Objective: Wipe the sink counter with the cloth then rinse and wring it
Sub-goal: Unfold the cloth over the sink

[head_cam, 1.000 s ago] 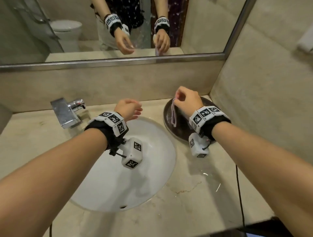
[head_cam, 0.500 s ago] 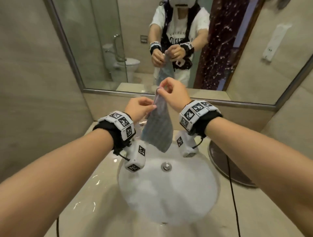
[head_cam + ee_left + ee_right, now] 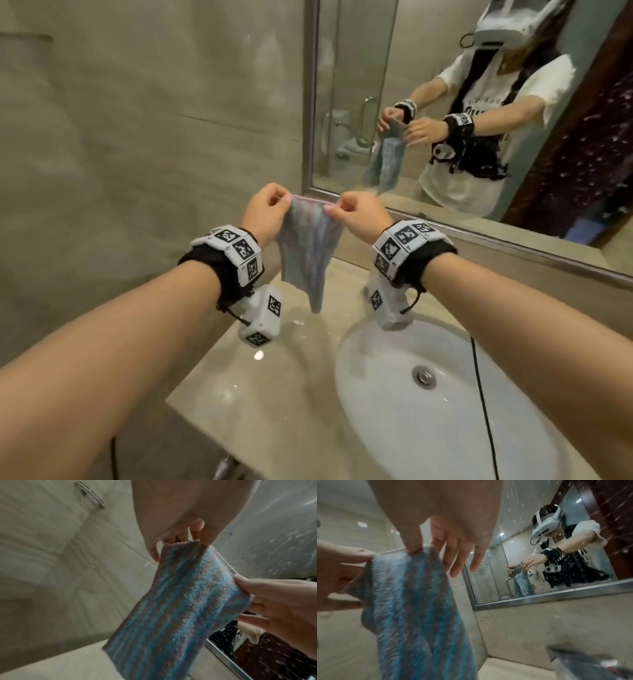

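The left hand [image 3: 265, 210] makes a closed pinch grip on the top left corner of the cloth [image 3: 308, 253], thumb against curled fingers [image 3: 173, 536]. At 3 o'clock of it, the right hand [image 3: 359, 214] pinches the top right corner, its other fingers [image 3: 458, 555] loosely spread. The cloth hangs stretched between them above the desk [image 3: 274, 394], at 10 o'clock of the sink [image 3: 394, 428]. Half a second ago it hung bunched over the sink; now it is opened flat.
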`<state>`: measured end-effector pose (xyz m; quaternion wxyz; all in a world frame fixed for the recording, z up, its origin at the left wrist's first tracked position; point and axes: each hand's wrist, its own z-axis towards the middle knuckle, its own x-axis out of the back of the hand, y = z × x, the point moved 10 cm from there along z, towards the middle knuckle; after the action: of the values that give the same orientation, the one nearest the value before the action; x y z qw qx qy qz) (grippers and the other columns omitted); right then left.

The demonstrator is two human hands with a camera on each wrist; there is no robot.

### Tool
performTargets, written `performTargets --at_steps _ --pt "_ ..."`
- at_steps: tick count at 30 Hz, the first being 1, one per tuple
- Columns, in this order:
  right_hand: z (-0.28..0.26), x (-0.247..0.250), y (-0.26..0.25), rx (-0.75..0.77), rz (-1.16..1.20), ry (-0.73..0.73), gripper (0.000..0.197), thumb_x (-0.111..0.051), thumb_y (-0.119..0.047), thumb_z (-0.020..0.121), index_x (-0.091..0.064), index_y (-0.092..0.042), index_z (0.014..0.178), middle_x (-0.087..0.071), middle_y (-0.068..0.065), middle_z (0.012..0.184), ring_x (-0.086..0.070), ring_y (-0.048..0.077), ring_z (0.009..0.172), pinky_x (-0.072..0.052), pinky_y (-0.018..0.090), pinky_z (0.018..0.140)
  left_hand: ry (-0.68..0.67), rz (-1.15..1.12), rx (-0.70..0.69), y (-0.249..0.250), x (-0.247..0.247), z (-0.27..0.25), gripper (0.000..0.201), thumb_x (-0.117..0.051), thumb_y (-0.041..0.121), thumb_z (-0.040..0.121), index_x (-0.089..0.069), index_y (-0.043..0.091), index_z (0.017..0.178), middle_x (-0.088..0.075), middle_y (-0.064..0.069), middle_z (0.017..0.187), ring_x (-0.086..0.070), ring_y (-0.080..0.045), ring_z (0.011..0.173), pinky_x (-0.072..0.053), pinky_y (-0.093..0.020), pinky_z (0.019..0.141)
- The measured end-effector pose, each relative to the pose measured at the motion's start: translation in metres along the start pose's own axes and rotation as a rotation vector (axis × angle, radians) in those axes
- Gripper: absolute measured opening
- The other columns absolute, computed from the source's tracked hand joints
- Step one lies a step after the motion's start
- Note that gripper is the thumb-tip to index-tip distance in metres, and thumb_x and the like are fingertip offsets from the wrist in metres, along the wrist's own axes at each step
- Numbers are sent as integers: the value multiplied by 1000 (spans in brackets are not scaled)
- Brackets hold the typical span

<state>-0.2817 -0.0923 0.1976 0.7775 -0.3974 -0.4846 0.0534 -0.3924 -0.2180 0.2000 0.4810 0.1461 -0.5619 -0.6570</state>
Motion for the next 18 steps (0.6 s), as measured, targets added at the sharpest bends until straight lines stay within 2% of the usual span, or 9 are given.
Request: performTargets --at_steps 3,5,8,10,12,13,15,18 --pt "2 -36 -12 34 130 -170 32 -65 -31 85 -48 -17 62 -42 1 62 -38 14 64 -31 28 62 45 13 -1 -14 27 0 10 -44 9 94 -47 13 85 -42 7 67 -37 -3 60 -34 -4 55" --pt "-2 -55 -12 34 68 -294 38 -67 -35 83 -44 -19 58 -37 -1 61 -34 11 62 -26 28 59 56 13 -1 -23 40 0 11 -43 9 94 -47 14 85 -41 7 68 -37 -4 60 -35 -5 54" --pt "-11 -77 1 -48 -4 -436 34 -70 -42 78 -53 -16 65 -41 2 65 -37 16 65 -27 28 62 30 18 9 -38 47 -2 24 -43 10 95 -44 23 74 -41 6 67 -37 -5 60 -34 -5 54" --pt "-13 -86 16 -137 -48 -476 34 -72 -44 76 -62 -12 70 -53 3 67 -49 16 64 -38 29 63 19 49 32 -48 49 -5 24 -42 11 96 -43 22 74 -41 6 66 -37 -5 59 -34 -6 54" --pt "-7 -84 24 -156 -172 -419 42 -70 -45 77 -67 -4 81 -63 10 76 -59 24 72 -46 32 66 15 77 50 -57 51 -6 24 -42 12 96 -43 23 74 -41 5 66 -38 -4 57 -34 -6 52" --pt "-1 -78 23 -136 -225 -343 42 -69 -46 77 -65 -4 78 -63 14 79 -60 27 76 -45 33 65 26 84 54 -60 53 -6 20 -42 12 96 -45 20 77 -41 5 66 -41 -4 56 -34 -5 52" --pt "8 -59 15 -90 -264 -175 39 -69 -47 77 -51 -16 60 -57 11 77 -53 25 75 -38 30 63 73 83 42 -58 60 -2 9 -43 11 96 -47 13 88 -42 7 68 -43 -2 57 -36 -3 54" --pt "14 -42 2 16 -287 -37 49 -70 -47 75 -32 -23 55 -45 6 81 -42 20 80 -30 28 66 126 70 -2 -47 68 2 6 -42 10 96 -46 11 91 -43 9 70 -40 -2 61 -36 -2 55"
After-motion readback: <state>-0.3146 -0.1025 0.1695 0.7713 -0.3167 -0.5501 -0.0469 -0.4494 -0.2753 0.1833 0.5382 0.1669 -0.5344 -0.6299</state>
